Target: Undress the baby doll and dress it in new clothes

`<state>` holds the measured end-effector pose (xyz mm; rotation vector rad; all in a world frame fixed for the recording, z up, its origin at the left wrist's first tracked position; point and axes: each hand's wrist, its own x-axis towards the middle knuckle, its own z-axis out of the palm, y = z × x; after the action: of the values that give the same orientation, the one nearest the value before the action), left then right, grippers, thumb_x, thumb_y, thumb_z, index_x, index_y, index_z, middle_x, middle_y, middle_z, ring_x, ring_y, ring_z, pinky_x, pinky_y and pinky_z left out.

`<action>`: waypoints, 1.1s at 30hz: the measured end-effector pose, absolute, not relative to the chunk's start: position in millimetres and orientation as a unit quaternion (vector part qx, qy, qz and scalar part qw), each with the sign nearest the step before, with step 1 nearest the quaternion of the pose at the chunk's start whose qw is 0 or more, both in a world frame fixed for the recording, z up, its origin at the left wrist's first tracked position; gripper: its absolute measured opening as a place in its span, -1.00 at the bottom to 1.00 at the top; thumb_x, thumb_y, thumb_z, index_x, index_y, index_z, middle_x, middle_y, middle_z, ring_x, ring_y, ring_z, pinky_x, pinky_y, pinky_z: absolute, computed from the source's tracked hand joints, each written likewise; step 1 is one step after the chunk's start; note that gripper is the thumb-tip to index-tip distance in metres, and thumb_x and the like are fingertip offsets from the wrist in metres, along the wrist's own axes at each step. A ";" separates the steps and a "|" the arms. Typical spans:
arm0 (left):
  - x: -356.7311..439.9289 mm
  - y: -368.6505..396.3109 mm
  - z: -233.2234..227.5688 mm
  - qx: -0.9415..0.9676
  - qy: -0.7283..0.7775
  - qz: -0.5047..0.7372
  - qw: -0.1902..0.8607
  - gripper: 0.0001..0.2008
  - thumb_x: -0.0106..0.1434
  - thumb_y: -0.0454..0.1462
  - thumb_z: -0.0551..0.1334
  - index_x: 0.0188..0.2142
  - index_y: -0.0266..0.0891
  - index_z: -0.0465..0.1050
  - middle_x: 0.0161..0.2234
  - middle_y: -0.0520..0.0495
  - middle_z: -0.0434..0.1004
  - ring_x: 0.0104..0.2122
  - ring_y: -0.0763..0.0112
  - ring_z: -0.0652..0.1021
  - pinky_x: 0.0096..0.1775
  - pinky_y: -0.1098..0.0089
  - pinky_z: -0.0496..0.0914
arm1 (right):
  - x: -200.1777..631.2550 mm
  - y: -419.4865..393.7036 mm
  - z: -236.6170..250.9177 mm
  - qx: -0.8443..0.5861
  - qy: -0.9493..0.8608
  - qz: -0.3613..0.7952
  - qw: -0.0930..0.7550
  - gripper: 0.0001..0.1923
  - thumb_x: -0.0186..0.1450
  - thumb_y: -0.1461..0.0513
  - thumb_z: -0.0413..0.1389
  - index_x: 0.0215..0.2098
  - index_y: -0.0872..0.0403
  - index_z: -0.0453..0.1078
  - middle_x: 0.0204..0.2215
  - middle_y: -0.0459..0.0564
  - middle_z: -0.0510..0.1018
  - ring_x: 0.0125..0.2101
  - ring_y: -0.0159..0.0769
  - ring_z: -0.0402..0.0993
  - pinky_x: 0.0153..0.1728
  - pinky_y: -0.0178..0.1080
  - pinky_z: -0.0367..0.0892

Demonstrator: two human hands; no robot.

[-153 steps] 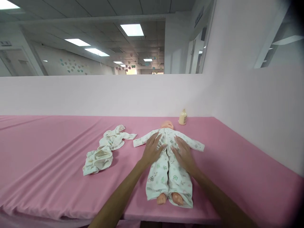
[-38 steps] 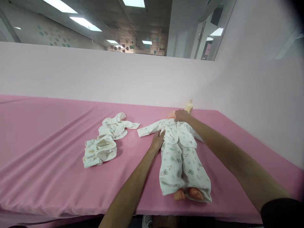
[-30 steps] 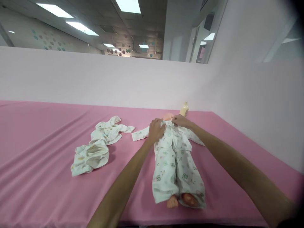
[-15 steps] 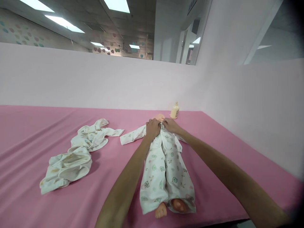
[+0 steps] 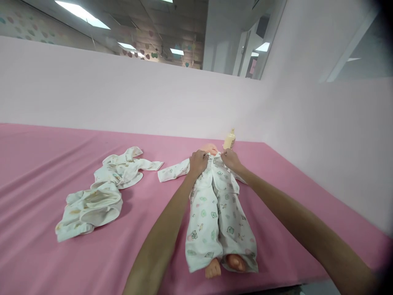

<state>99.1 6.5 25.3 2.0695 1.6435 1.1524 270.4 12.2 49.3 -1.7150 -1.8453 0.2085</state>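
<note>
A baby doll (image 5: 209, 148) lies on its back, its head toward the wall and its feet toward me. It wears a white patterned jacket (image 5: 225, 180) and matching trousers (image 5: 204, 225). At the jacket's neck, my left hand (image 5: 199, 162) is closed on the left side of the collar. My right hand (image 5: 231, 159) pinches the collar's right side. Between the two hands the neckline is stretched below the doll's head. One sleeve (image 5: 173, 171) spreads out to the left; the other is partly hidden behind my right forearm.
A crumpled set of white baby clothes (image 5: 107, 190) lies to the left on the pink sheet (image 5: 147, 237). A pale yellow bottle (image 5: 229, 139) stands beyond the doll by the white wall (image 5: 138, 98). Another wall (image 5: 325, 135) borders the right side.
The view has tilted and shifted slightly. My right hand has moved a little away from my left, so the gap at the collar is wider and more of the doll's head shows.
</note>
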 end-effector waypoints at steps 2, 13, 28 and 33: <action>99.3 4.9 26.6 0.708 0.568 0.400 0.128 -0.73 0.34 -0.22 0.08 -0.18 -0.15 0.56 -0.06 -0.13 0.51 -0.04 0.15 0.41 -0.03 0.24 0.23 | 269.0 2.7 54.2 -0.650 -0.682 0.103 0.320 -0.79 0.29 0.09 0.01 -0.21 0.06 0.22 -0.27 0.04 0.52 -0.32 -0.25 0.42 -0.41 -0.31 0.22; 98.9 0.0 27.3 0.715 0.577 0.380 0.108 -0.73 0.31 -0.25 0.10 -0.16 -0.13 0.58 -0.03 -0.16 0.50 0.01 0.08 0.39 -0.01 0.19 0.21 | 237.2 -16.3 75.9 -0.614 -0.754 0.108 0.208 -0.77 0.16 0.22 0.09 -0.61 0.05 0.17 -0.58 -0.02 0.43 -0.49 -0.27 0.39 -0.53 -0.29 0.10; 99.3 -6.1 24.2 0.746 0.576 0.332 0.033 -0.76 0.34 -0.30 0.05 -0.18 -0.12 0.50 -0.03 -0.08 0.48 0.01 0.16 0.40 -0.01 0.16 0.25 | 210.3 -14.6 95.2 -0.639 -0.767 -0.051 0.002 -0.70 0.17 0.27 0.23 -0.11 0.15 0.46 -0.12 0.25 0.54 -0.04 -0.04 0.48 -0.15 -0.22 0.33; 96.7 -15.2 38.4 0.777 0.555 0.297 0.022 -0.77 0.30 -0.30 0.06 -0.22 -0.20 0.50 -0.09 -0.16 0.51 -0.01 0.14 0.42 0.01 0.15 0.22 | 217.0 -10.8 98.6 -0.632 -0.773 -0.043 0.018 -0.72 0.17 0.24 0.24 -0.16 0.19 0.46 -0.10 0.30 0.53 0.00 0.05 0.45 -0.11 -0.14 0.34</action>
<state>96.7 -15.2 38.4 2.4073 1.7185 0.9218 217.0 -10.8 98.6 -1.9642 -2.4018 -0.1333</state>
